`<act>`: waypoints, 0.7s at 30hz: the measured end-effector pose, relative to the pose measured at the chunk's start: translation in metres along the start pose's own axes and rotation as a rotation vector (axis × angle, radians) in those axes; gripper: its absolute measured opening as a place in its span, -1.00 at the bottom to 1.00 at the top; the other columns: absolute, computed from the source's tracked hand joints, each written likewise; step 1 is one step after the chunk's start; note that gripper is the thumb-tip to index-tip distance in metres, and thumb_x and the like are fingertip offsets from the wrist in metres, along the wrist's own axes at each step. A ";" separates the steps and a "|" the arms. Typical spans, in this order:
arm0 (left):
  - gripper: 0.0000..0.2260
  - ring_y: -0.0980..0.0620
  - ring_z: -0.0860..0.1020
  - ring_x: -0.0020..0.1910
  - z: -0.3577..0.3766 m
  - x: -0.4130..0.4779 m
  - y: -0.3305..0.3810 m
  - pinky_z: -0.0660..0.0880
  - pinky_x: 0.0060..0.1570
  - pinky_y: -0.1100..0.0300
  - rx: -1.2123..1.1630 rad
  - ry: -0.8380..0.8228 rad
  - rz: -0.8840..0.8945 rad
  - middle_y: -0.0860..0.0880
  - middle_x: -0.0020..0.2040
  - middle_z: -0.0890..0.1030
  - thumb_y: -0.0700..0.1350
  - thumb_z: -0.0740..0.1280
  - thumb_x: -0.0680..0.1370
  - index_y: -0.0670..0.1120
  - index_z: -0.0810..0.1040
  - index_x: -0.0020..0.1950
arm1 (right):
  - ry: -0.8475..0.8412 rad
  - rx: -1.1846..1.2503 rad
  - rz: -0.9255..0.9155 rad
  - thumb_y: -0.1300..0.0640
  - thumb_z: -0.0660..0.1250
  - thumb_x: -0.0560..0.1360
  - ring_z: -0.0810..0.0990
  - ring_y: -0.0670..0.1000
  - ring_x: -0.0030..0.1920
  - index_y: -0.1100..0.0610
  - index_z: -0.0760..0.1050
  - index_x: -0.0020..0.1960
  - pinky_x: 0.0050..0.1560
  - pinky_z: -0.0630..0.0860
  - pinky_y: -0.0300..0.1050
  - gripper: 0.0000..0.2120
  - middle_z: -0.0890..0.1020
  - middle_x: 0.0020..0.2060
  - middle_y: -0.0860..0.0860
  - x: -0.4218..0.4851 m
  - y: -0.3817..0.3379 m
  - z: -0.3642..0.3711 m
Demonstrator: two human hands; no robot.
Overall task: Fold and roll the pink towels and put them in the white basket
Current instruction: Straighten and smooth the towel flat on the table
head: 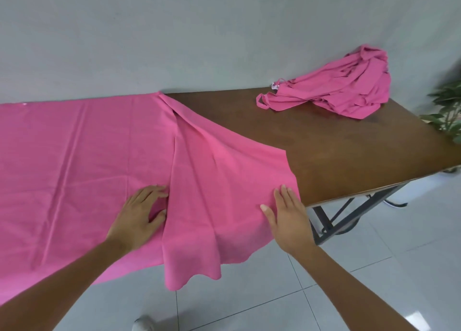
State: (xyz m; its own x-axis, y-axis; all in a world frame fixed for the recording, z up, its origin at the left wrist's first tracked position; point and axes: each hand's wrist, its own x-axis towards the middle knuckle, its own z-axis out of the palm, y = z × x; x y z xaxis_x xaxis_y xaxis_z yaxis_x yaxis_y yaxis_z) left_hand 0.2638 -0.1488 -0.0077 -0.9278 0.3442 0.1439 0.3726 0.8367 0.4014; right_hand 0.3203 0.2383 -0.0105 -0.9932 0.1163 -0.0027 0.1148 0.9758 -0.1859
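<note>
Currently: one large pink towel lies spread over the left part of the brown table, its near edge hanging off the front. Its right end is folded back into a creased flap that also droops past the table edge. Left hand rests on the towel just left of the flap, fingers gently arched, thumb spread, tips against the flap's edge. Right hand lies flat on the flap's right edge, fingers straight and together, holding nothing. A heap of crumpled pink towels sits at the table's far right corner against the wall, well apart from both hands. Plant beyond the right end.
</note>
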 end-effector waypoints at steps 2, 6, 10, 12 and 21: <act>-0.53 -0.04 0.39 0.42 0.000 0.000 0.000 0.32 0.44 -0.07 0.002 0.006 0.004 0.03 0.38 0.51 0.13 0.18 0.51 -0.03 0.53 0.35 | -0.031 -0.028 0.002 -0.50 -0.46 0.43 0.04 0.08 0.62 0.16 0.12 0.62 0.60 0.03 0.02 0.06 0.14 0.62 0.10 0.016 0.019 -0.009; -0.53 -0.03 0.39 0.42 0.001 0.000 -0.001 0.31 0.44 -0.04 0.006 0.016 0.011 0.04 0.38 0.51 0.13 0.18 0.52 -0.02 0.53 0.36 | -0.120 -0.093 0.021 -0.50 -0.42 0.42 0.00 0.10 0.63 0.19 0.05 0.63 0.60 0.03 0.04 0.05 0.08 0.63 0.11 0.049 0.050 -0.027; -0.53 -0.02 0.39 0.43 0.002 0.000 -0.002 0.31 0.45 -0.07 0.008 0.020 0.020 0.05 0.39 0.50 0.14 0.18 0.54 -0.01 0.52 0.38 | -0.190 -0.167 0.059 -0.45 -0.25 0.50 -0.08 0.10 0.63 0.22 -0.09 0.64 0.61 -0.06 0.03 -0.05 -0.02 0.64 0.12 0.069 0.071 -0.040; -0.53 -0.02 0.39 0.43 0.003 0.000 -0.002 0.33 0.45 -0.09 0.008 0.024 0.023 0.05 0.39 0.50 0.14 0.18 0.54 -0.01 0.52 0.38 | -0.202 -0.190 0.063 -0.44 -0.21 0.54 -0.10 0.09 0.63 0.22 -0.13 0.64 0.61 -0.07 0.02 -0.07 -0.05 0.64 0.12 0.078 0.083 -0.043; -0.54 0.00 0.37 0.45 0.005 -0.001 -0.003 0.28 0.46 -0.01 0.015 0.042 0.034 0.07 0.40 0.48 0.15 0.16 0.56 0.00 0.52 0.38 | -0.272 -0.292 0.154 -0.38 -0.26 0.59 -0.20 0.06 0.63 0.17 -0.23 0.64 0.61 -0.09 0.07 -0.16 -0.16 0.64 0.09 0.104 0.102 -0.052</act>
State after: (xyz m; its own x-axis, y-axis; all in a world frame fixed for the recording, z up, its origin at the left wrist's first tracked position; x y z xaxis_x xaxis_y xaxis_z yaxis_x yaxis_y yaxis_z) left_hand 0.2636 -0.1492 -0.0138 -0.9145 0.3545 0.1949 0.4037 0.8313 0.3822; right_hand 0.2302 0.3599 0.0215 -0.9284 0.2502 -0.2746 0.2241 0.9668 0.1230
